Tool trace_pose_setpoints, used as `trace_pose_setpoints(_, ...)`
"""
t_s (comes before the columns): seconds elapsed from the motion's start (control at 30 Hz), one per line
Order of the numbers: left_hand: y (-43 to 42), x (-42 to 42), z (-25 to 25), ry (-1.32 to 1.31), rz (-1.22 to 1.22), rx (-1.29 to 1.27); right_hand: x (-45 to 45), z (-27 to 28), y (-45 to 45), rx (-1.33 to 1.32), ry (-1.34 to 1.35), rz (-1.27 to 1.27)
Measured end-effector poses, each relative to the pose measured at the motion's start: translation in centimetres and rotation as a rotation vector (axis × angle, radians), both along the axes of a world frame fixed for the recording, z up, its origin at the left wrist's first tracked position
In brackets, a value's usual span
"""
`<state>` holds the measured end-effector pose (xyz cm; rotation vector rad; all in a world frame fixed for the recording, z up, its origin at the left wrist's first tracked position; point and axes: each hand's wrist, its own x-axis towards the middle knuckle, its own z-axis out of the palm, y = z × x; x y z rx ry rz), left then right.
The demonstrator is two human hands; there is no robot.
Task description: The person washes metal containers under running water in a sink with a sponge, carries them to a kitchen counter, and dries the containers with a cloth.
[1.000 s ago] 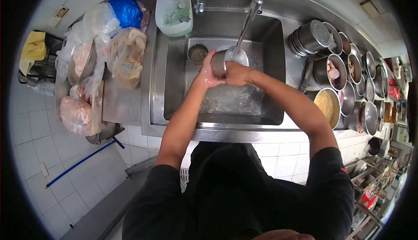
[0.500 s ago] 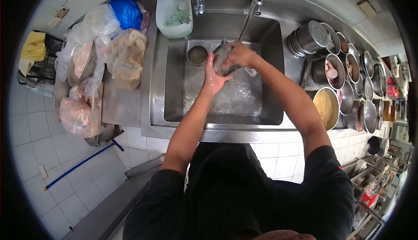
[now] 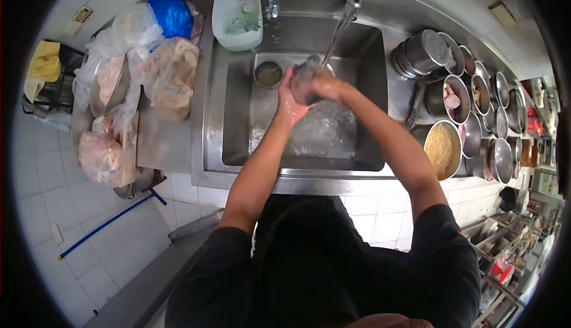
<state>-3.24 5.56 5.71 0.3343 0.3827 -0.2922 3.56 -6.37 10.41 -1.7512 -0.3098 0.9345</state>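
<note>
In the sink (image 3: 238, 119), a wet grey metal container (image 3: 306, 79) is tilted under the running tap (image 3: 355, 0). My left hand (image 3: 291, 103) supports it from the left side, fingers and thumb around its wall. My right hand (image 3: 330, 85) reaches over its right side, at or in its mouth; that hand is smeared by motion and its fingers are hidden. Water from the spout falls right beside my right hand and splashes over the sink floor. The round drain strainer (image 3: 268, 75) sits just left of my left hand.
A whitish tub (image 3: 238, 6) with greenish liquid stands at the sink's back left corner. Bagged meat (image 3: 102, 155) and a blue bag (image 3: 172, 17) lie on the left counter. Stacked metal pots (image 3: 425, 52) and a pot of yellowish strands (image 3: 441, 148) crowd the right counter.
My right hand has shifted slightly down and is blurred with motion. The container has turned a little in my left hand, its lower end drawn in. Water keeps running.
</note>
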Motion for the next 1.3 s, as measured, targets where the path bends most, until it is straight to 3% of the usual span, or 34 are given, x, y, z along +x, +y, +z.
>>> trace_pose_setpoints(0.03, 0.3, 0.2, 0.0, 0.034, -0.040, -0.094, -0.1, 0.3, -0.2, -0.166, -0.132, 0.172)
trace_pose_setpoints(0.1, -0.3, 0.6, -0.3, 0.029, -0.044, 0.018, -1.1, 1.3, -1.2, -0.507, -0.378, 0.498)
trace_pose_setpoints(0.13, -0.5, 1.1, -0.8, 0.010, -0.042, 0.114, -2.3, 3.7, -2.0, -0.533, -0.570, 0.363)
trace_pose_setpoints(0.2, -0.8, 3.0, 0.8, 0.021, -0.057, 0.380, -1.8, 3.8, -4.0, -0.522, -0.507, 0.085)
trace_pose_setpoints(0.27, -1.5, 5.1, 2.5, -0.280, 0.086, 1.103, -2.1, 2.9, -6.4, -0.492, -0.534, -0.174)
trace_pose_setpoints(0.33, -1.6, 7.2, 3.4, -0.604, 0.013, 2.015, -4.1, 0.9, -8.4, -0.476, -0.575, -0.364)
trace_pose_setpoints(0.43, -2.8, 6.8, 5.3, -0.826, -0.117, 2.463, -8.0, -1.4, -10.2, -0.484, -0.525, -0.460)
trace_pose_setpoints(0.47, -2.8, 6.7, 4.8, -0.830, -0.072, 2.422, -9.6, -2.1, -10.6, -0.463, -0.516, -0.453)
trace_pose_setpoints(0.57, -1.1, 6.5, -0.7, -0.543, -0.115, 1.848, -14.3, -1.9, -11.8, -0.435, -0.621, -0.470)
trace_pose_setpoints(0.63, 0.8, 4.1, -4.6, -0.185, -0.244, 0.799, -17.4, -1.4, -12.4, -0.458, -0.715, -0.503)
trace_pose_setpoints(0.7, 1.4, -0.4, -2.0, 0.270, -0.193, 0.213, -19.7, -0.7, -13.1, -0.507, -0.800, -0.533)
trace_pose_setpoints(0.8, 0.4, -3.1, -2.9, 0.328, -0.055, -0.010, -21.0, -1.0, -13.1, -0.521, -0.924, -0.615)
trace_pose_setpoints(0.9, -0.3, -2.9, -4.4, 0.177, -0.122, -0.105, -21.5, -1.3, -12.9, -0.575, -0.958, -0.636)
trace_pose_setpoints(1.07, -0.2, 1.4, -2.3, 0.116, -0.208, 0.226, -21.7, -1.0, -12.9, -0.619, -0.932, -0.624)
trace_pose_setpoints(1.17, -0.8, 4.4, -1.7, -0.250, -0.343, 0.987, -21.7, -1.0, -13.1, -0.624, -0.908, -0.625)
trace_pose_setpoints(1.2, -1.6, 4.6, -1.5, -0.403, -0.322, 1.438, -21.7, -1.4, -13.1, -0.621, -0.893, -0.623)
trace_pose_setpoints(1.23, -2.3, 4.0, -0.3, -0.557, -0.501, 1.771, -21.7, -1.6, -13.1, -0.615, -0.879, -0.622)
trace_pose_setpoints(1.3, -3.7, 2.1, 0.8, -0.931, -0.645, 2.138, -21.9, -1.3, -12.9, -0.614, -0.875, -0.614)
